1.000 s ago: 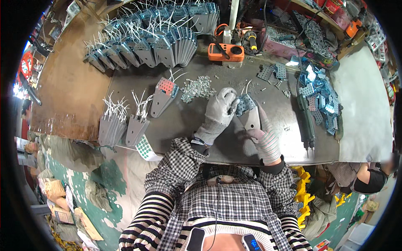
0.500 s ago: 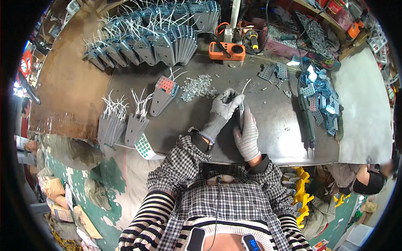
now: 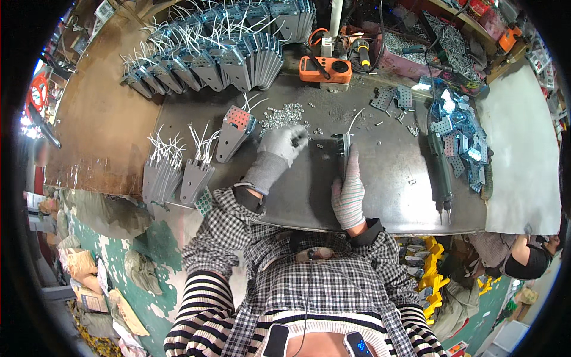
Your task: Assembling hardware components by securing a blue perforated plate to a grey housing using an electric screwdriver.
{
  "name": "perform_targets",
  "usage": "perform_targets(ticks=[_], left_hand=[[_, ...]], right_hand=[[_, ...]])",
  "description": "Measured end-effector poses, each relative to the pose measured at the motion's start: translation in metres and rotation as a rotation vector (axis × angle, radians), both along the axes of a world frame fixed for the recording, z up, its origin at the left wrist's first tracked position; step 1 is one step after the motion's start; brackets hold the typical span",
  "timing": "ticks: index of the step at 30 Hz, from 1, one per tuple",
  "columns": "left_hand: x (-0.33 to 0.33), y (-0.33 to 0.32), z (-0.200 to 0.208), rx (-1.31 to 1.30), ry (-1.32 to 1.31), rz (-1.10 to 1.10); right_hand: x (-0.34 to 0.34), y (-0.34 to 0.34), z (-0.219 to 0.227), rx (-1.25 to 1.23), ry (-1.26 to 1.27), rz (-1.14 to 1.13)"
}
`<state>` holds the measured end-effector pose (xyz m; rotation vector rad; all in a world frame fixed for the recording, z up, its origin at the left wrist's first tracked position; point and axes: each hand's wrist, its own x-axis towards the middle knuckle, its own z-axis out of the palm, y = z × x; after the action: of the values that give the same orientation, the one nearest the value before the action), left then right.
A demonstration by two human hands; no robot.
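Note:
My right hand (image 3: 350, 199), in a striped knit glove, grips a grey tapered metal bracket (image 3: 343, 147) held on edge, with a white wire sticking up from its far end. To the left, my grey-gloved left hand (image 3: 282, 144) is at the near edge of a pile of small metal nuts (image 3: 284, 114). Its fingers are curled together at the tips; whatever they may pinch is too small to make out. Left of that hand lies a grey bracket with a red perforated plate (image 3: 238, 120) and white wires.
Wired brackets (image 3: 208, 68) stand in rows at the back left, with smaller stacks (image 3: 162, 178) nearer. Behind the nuts is an orange device (image 3: 324, 69). On the right lie a dark power screwdriver (image 3: 439, 172) and blue perforated plates (image 3: 458, 134). Loose screws (image 3: 413, 130) are scattered nearby.
My left hand has left the bracket and moved left to the nut pile. My right hand still holds the bracket in nearly the same place.

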<state>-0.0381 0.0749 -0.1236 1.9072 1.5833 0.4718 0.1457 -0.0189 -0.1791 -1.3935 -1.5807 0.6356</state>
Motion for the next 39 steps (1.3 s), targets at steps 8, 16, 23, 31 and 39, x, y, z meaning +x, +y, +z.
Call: perform_targets(ticks=[8, 16, 23, 31, 39], left_hand=[[0.044, 0.011, -0.022, 0.381, 0.781, -0.55], [0.032, -0.001, -0.047, 0.099, -0.116, -0.231], [0.072, -0.051, -0.046, 0.169, -0.945, 0.137], [0.075, -0.053, -0.036, 0.284, -0.794, 0.106], [0.071, -0.051, -0.033, 0.525, -0.563, 0.034]], right_hand=[[0.0, -0.004, 0.0, -0.015, -0.021, -0.011], [-0.003, -0.002, -0.006, -0.016, 0.007, -0.041], [-0.005, 0.002, -0.008, -0.027, 0.017, -0.058], [-0.002, 0.0, -0.012, 0.002, 0.029, -0.08], [0.025, -0.001, 0.014, 0.144, -0.434, -0.051]])
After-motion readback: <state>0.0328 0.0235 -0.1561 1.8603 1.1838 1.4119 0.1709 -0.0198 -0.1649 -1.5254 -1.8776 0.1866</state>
